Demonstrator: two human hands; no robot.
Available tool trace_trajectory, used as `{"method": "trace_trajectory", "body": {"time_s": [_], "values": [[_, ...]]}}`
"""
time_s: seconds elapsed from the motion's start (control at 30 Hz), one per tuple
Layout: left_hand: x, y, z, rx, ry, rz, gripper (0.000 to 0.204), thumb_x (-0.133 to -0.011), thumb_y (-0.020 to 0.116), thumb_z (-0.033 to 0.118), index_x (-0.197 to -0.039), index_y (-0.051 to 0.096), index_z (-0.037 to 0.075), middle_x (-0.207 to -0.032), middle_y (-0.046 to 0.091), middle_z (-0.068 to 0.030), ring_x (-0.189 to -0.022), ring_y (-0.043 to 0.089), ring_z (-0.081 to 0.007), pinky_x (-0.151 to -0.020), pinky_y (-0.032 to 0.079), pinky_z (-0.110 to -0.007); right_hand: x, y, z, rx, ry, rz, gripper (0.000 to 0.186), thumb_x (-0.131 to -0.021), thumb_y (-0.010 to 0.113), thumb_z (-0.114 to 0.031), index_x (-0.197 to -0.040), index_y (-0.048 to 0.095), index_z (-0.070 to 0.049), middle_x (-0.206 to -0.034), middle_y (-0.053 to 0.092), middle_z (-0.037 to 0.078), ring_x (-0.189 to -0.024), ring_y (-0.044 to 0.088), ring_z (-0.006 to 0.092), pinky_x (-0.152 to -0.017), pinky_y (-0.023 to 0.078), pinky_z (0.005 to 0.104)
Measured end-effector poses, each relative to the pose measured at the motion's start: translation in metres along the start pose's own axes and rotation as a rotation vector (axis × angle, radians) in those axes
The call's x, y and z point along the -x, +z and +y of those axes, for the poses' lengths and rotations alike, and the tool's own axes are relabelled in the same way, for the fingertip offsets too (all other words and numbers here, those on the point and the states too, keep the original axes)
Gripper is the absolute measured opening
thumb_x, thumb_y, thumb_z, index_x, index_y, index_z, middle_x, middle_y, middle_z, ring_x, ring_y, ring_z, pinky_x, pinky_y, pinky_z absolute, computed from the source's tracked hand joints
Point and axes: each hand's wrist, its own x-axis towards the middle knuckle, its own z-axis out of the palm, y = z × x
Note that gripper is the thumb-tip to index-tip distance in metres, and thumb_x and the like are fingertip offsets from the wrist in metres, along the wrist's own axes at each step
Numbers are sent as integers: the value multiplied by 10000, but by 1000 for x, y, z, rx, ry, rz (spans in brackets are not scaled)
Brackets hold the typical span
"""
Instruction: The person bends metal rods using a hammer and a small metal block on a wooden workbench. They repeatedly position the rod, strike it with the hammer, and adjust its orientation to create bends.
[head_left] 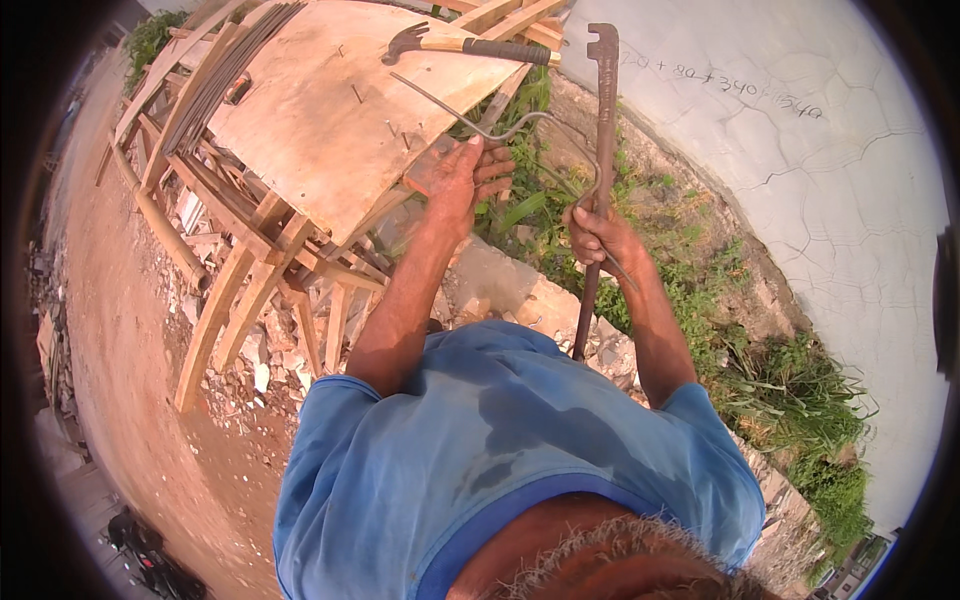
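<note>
My right hand (605, 237) is closed around a long brown rebar bending bar (606, 110), which stands nearly upright with its notched, hooked head at the far end. A thin bent steel rod (540, 116) also runs into that grip, and its short end sticks out below the fingers. From there the rod curves left past my left hand (466, 180), its straight end reaching over the plywood board (300, 130). My left hand is open, palm turned up and fingers apart; whether its thumb touches the rod I cannot tell. A claw hammer (470, 46) lies on the board's far right edge.
Several nails (357, 94) stand up from the board. A bundle of thin rods (215, 90) lies along its left side. Curved timber legs (240, 290) and a bamboo pole (165, 230) jut out at left. Weeds (690, 270) and a cracked pale wall (800, 130) are at right.
</note>
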Motion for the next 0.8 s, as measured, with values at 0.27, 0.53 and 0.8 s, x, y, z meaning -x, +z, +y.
{"method": "trace_trajectory", "body": {"time_s": [0.27, 0.53, 0.8], "values": [[17, 30, -4, 275, -8, -26, 393, -1070, 475, 289, -1339, 525, 7, -1173, 663, -155, -1066, 665, -243, -919, 558, -368, -11, 27, 16, 216, -35, 110, 285, -981, 664, -280, -1005, 623, 2, -582, 467, -32, -448, 422, 62, -419, 342, 227], [27, 36, 11, 223, 98, 91, 273, -1065, 465, 236, -1173, 602, 26, -829, 537, -18, -712, 558, -124, -670, 525, -294, -40, 43, 42, 527, -266, 177, 366, -968, 686, -278, -1156, 662, 35, -706, 606, 3, -554, 542, 83, -493, 412, 249], [-12, -83, 120, -97, -231, -29, 260, -1031, 438, 195, -1087, 600, 0, -686, 407, 63, -525, 334, -19, -379, 235, -168, -24, 15, 66, 387, -265, 286, 400, -923, 733, -315, -1137, 680, 19, -763, 621, 33, -634, 580, 103, -596, 475, 277]]}}
